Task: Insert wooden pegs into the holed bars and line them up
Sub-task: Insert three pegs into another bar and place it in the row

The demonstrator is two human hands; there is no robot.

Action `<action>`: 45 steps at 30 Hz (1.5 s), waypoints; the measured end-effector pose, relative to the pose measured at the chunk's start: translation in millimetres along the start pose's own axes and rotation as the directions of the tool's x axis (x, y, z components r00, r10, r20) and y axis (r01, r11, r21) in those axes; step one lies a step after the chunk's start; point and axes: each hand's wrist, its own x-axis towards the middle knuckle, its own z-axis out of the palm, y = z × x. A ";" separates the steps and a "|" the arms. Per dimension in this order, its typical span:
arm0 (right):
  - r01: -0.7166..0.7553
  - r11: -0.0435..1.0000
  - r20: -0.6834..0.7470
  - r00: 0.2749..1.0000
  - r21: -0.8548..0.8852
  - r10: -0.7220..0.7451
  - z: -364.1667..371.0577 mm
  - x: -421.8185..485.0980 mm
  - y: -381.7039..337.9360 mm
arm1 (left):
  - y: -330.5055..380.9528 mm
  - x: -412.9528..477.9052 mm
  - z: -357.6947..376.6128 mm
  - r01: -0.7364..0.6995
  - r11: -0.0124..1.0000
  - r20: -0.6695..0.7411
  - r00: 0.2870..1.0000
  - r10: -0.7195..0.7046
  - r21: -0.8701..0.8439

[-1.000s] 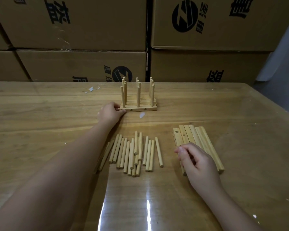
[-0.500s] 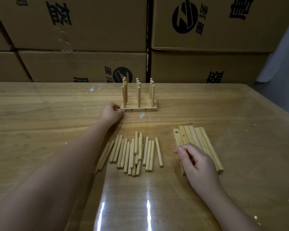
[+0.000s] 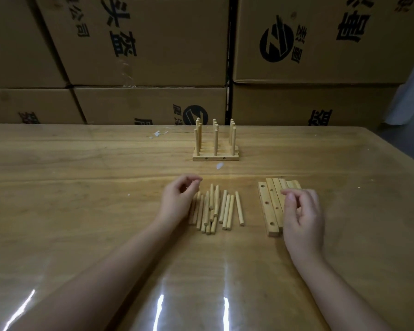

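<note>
Boxes [image 3: 153, 44] stacked behind worktop [image 3: 81, 187]. Pegged bars [image 3: 215, 158] stood far centre, pegs [image 3: 215, 142] upright. Loose bars [image 3: 270, 206] lay side by side at right; right hand [image 3: 301, 216] above them, fingers loosely curled, empty. Left hand [image 3: 177, 201], likewise curled and empty, over left edge of loose pegs [image 3: 225, 209].

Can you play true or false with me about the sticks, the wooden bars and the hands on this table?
1. The pegged bars sit farther back on the table than the loose pegs. True.
2. The left hand holds the pegged bars. False: it is apart from them, over the left edge of the loose pegs.
3. The right hand is over the empty bars. True.
4. The loose pegs stand upright. False: they lie flat on the table.
</note>
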 end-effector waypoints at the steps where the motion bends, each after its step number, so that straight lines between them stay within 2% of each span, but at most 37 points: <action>1: -0.025 0.998 -0.036 0.999 -0.065 0.022 -1.0 1.1 0.5 | 2.3 -8.7 3.1 -0.009 1.000 0.023 1.000 0.010 -0.007; 6: -0.217 0.929 -0.092 0.976 -0.300 0.198 -8.0 5.8 2.7 | 6.9 -35.2 9.2 -0.019 0.999 0.027 0.999 0.020 -0.045; 9: -0.328 0.830 0.080 0.911 -0.452 0.404 -12.1 10.1 5.3 | 5.8 -47.6 16.0 0.001 0.996 -0.034 0.999 -0.004 -0.087; 11: -0.332 0.773 0.179 0.853 -0.541 0.491 -13.8 12.3 8.3 | 5.7 -53.8 21.0 -0.009 0.996 -0.026 1.000 0.007 -0.088; 13: -0.285 0.744 0.231 0.831 -0.604 0.506 -14.1 12.6 10.4 | 5.3 -57.0 23.4 -0.031 0.997 -0.013 0.999 0.030 -0.070; 17: -0.274 0.756 0.210 0.854 -0.594 0.475 -12.0 13.8 10.9 | 3.7 -56.7 24.5 -0.065 0.998 0.018 0.998 0.065 -0.023; 24: -0.344 0.852 0.133 0.896 -0.396 0.424 -10.1 15.1 15.0 | 3.4 -53.1 21.1 -0.098 0.995 0.107 0.990 0.095 0.019; 29: -0.484 0.860 0.020 0.870 -0.163 0.493 -13.1 20.1 22.2 | -0.2 -49.3 16.9 -0.021 0.995 0.132 0.991 0.034 -0.097; 32: -0.551 0.832 -0.065 0.830 0.066 0.554 -14.8 22.4 20.2 | -2.0 -45.8 16.7 0.020 0.985 0.104 0.995 -0.003 -0.169; 34: -0.538 0.817 -0.070 0.825 0.205 0.561 -15.0 23.6 14.6 | -1.5 -45.1 16.7 0.030 0.978 0.097 0.995 -0.010 -0.206; 36: -0.528 0.802 -0.008 0.834 0.281 0.552 -14.1 22.3 4.8 | -0.9 -45.0 16.9 0.020 0.977 0.092 0.996 -0.001 -0.210; 40: -0.409 0.854 0.042 0.907 0.322 0.419 -14.4 17.4 -17.3 | -0.3 -45.6 19.2 0.013 0.977 0.126 0.992 0.014 -0.211; 41: -0.421 0.830 0.084 0.903 0.367 0.421 -14.4 16.3 -20.8 | -0.5 -45.3 19.2 0.011 0.976 0.132 0.991 0.018 -0.216; 42: -0.485 0.751 0.168 0.871 0.449 0.462 -13.3 14.7 -24.4 | -0.8 -45.1 19.3 0.005 0.976 0.133 0.991 0.024 -0.217; 43: -0.576 0.615 0.297 0.812 0.538 0.502 -11.5 12.2 -28.4 | -1.4 -44.7 19.7 -0.004 0.977 0.128 0.991 0.031 -0.211; 45: -0.716 0.358 0.548 0.692 0.599 0.469 -6.5 5.1 -35.9 | -2.4 -44.4 22.2 -0.024 0.985 0.099 0.994 0.041 -0.172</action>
